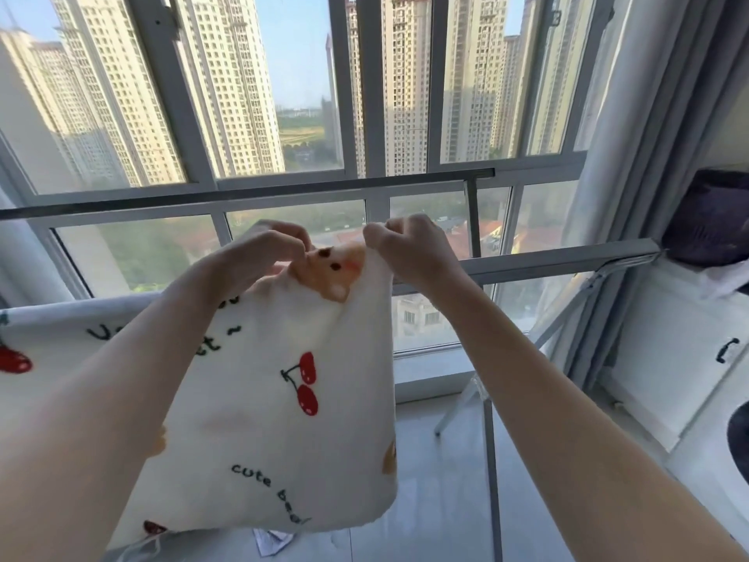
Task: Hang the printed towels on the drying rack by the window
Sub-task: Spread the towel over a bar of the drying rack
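A white towel (pixel 283 399) printed with red cherries, an orange bear face and the words "cute bear" hangs in front of me. My left hand (pixel 263 249) and my right hand (pixel 409 249) both pinch its top edge, close together, with the bear face bunched between them. The towel hangs free just in front of the grey rail of the drying rack (pixel 567 257), which runs across below the window. A second towel (pixel 48 338) with the same print lies draped over the rack at the far left.
A tall window (pixel 364 95) with grey frames fills the background. A dark guard bar (pixel 283 192) crosses it above the rack. Grey curtains (pixel 632 156) hang at the right. White cabinets (pixel 689 358) stand at the right with a dark purple bundle (pixel 713 221) on top.
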Demonstrator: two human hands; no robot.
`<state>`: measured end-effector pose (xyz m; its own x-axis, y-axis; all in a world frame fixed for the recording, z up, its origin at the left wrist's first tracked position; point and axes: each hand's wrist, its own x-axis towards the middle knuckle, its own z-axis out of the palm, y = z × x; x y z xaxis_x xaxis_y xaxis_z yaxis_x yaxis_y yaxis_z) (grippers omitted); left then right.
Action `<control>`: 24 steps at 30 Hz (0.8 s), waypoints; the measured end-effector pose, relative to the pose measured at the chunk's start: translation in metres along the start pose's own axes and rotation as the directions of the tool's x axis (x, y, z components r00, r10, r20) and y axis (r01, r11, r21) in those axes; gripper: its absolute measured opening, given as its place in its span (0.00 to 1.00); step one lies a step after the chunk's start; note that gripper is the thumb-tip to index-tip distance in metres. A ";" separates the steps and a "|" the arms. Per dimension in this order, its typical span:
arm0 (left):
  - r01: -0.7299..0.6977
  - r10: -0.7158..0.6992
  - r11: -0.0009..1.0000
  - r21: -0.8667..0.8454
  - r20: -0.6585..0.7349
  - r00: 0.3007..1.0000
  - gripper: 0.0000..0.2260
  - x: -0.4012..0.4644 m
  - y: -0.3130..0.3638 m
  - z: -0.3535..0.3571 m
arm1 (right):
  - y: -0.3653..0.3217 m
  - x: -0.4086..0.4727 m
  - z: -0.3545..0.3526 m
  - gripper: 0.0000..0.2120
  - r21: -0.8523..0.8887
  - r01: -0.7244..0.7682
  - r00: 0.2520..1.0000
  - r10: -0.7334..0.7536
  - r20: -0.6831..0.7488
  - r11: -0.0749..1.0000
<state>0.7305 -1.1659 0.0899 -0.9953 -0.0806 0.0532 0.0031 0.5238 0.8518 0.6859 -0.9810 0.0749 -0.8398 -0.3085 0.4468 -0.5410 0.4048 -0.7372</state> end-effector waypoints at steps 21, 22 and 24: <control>-0.113 0.062 0.908 0.403 0.139 0.988 0.11 0.002 -0.004 0.020 | 0.040 0.006 -0.029 0.10 -0.403 -0.249 0.964 0.185 -0.190 0.881; -0.115 0.062 0.909 0.401 0.142 0.988 0.11 0.002 -0.004 0.020 | 0.038 0.006 -0.028 0.10 -0.381 -0.227 0.970 0.171 -0.175 0.896; -0.123 0.074 0.906 0.404 0.135 0.988 0.12 0.003 -0.005 0.022 | 0.031 0.006 -0.025 0.09 -0.360 -0.185 0.981 0.150 -0.123 0.914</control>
<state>0.7258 -1.1503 0.0745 -0.9963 0.0734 0.0450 0.0860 0.8273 0.5551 0.6631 -0.9491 0.0672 -0.9107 -0.1362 0.3899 -0.3561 0.7370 -0.5744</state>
